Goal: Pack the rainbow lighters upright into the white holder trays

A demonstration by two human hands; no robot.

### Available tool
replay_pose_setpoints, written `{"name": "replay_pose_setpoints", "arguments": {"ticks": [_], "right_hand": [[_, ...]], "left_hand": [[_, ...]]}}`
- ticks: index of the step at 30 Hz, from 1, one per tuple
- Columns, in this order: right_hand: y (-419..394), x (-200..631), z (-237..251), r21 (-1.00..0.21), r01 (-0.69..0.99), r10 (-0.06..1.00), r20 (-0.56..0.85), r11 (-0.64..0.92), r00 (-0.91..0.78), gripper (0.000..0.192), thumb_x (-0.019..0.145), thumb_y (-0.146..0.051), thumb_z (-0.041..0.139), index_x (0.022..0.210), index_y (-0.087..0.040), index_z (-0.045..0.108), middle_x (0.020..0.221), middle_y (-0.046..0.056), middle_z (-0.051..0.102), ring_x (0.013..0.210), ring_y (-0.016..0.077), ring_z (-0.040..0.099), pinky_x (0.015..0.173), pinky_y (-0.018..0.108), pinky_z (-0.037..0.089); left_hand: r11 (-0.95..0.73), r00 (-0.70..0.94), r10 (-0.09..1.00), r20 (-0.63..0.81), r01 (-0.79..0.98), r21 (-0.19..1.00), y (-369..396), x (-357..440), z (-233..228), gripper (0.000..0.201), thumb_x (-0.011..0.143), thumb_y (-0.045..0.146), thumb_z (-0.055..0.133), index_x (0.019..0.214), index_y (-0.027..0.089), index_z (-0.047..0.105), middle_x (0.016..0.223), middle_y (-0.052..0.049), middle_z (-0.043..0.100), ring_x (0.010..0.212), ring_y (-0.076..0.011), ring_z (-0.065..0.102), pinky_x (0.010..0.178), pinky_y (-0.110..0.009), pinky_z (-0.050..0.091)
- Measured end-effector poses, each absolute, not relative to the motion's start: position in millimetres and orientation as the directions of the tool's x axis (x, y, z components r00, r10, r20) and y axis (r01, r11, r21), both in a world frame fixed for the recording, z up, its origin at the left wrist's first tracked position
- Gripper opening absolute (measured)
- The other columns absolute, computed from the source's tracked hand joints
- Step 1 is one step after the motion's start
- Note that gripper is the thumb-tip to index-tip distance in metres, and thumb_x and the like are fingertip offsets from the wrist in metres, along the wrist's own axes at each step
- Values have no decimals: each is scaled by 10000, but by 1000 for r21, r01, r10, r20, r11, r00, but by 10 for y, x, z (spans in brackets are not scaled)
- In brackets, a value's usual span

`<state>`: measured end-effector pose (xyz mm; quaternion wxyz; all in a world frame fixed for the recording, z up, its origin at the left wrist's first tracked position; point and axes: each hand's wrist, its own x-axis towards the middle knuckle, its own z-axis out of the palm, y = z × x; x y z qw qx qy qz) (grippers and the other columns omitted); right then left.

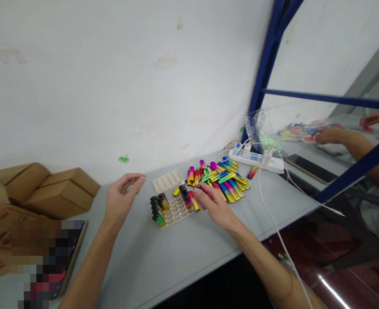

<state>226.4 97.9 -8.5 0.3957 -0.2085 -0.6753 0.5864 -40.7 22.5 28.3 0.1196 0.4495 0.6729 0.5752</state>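
Note:
My left hand (pixel 122 193) is raised left of the white tray with round pockets (pixel 177 211). Its fingers are loosely curved, apart from the thumb, and nothing is in them. Pinched in my right hand (pixel 213 204), at the tray's right end, is a lighter whose dark top (pixel 198 186) shows above the thumb; the rest is mostly hidden. Several lighters stand upright in the tray: a row along its left edge (pixel 157 212), a yellow one (pixel 164 201) beside them, and more with black tops (pixel 184 193) at the right. A red-and-yellow lighter (pixel 194 201) leans next to my right hand.
A second pocketed tray (pixel 168 181) lies behind. Loose shiny lighters (pixel 226 180) are piled to the right. Beyond are a power strip (pixel 256 161) with white cables, a phone (pixel 311 168) and a blue frame post (pixel 263 64). Cardboard boxes (pixel 59 193) stand left. Another person's hands (pixel 332 136) work at right.

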Motion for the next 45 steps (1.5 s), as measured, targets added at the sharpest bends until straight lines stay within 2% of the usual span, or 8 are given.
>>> {"name": "replay_pose_setpoints", "arguments": {"ticks": [5, 12, 19, 23, 31, 35, 39, 45], "right_hand": [[1016, 2234, -161, -961, -191, 760, 276, 201, -589, 518, 1004, -703, 539, 793, -238, 456, 705, -45, 372, 656, 139, 334, 578, 282, 277], [1056, 2256, -236, -967, -185, 759, 253, 176, -600, 516, 1014, -686, 562, 788, -235, 451, 716, -46, 382, 641, 127, 349, 564, 273, 297], [1068, 2251, -229, -957, -289, 769, 202, 24, -607, 519, 955, -747, 617, 995, -236, 534, 661, -86, 352, 542, 109, 285, 489, 260, 235], [1073, 2246, -192, -958, -285, 775, 199, 25, -600, 550, 932, -765, 639, 1026, -232, 540, 662, -77, 414, 536, 113, 352, 482, 257, 295], [1028, 2326, -204, -952, -275, 669, 294, 137, -683, 411, 1038, -621, 593, 1166, -232, 629, 822, -12, 567, 698, 136, 567, 683, 281, 524], [1049, 2364, -331, -955, -222, 692, 294, 194, -659, 429, 1032, -589, 618, 1275, -240, 668, 1023, 49, 637, 856, 171, 672, 822, 335, 602], [1105, 2401, -364, -938, -142, 717, 334, 316, -611, 392, 986, -523, 718, 1238, -224, 749, 1161, 101, 725, 1056, 219, 691, 909, 345, 596], [1214, 2453, -289, -874, -6, 628, 354, 487, -693, 357, 959, -434, 781, 1232, -204, 776, 1111, 88, 809, 899, 200, 746, 832, 326, 599]], "left_hand": [[45, -546, 779, 308, 538, 842, 291, -486, -34, 454, 732, 625, 775, 885, 197, 758, 859, -59, 769, 838, -233, 683, 758, -318, 557], [119, -514, 807, 291, 624, 773, 267, -640, -181, 508, 755, 700, 708, 866, 206, 753, 861, -61, 790, 782, -232, 693, 710, -317, 556], [128, -480, 835, 268, 643, 755, 270, -606, -201, 462, 756, 652, 684, 832, 201, 746, 796, -53, 765, 750, -224, 696, 683, -305, 539], [108, -442, 854, 274, 667, 738, 284, -577, -221, 481, 767, 679, 671, 820, 206, 748, 792, -56, 776, 753, -227, 704, 674, -305, 535], [103, -404, 881, 245, 670, 735, 281, -600, -258, 500, 786, 696, 667, 853, 209, 760, 815, -67, 801, 776, -243, 736, 687, -316, 556], [106, -374, 901, 218, 679, 726, 278, -635, -286, 481, 813, 674, 645, 866, 210, 763, 836, -76, 814, 794, -252, 746, 695, -321, 561], [86, -358, 911, 205, 651, 754, 276, -630, -294, 500, 807, 696, 666, 861, 208, 761, 842, -76, 814, 805, -251, 748, 701, -319, 567], [57, -323, 931, 170, 590, 806, 277, -618, -302, 492, 813, 677, 692, 882, 193, 754, 861, -82, 810, 817, -251, 752, 735, -331, 575]]}}
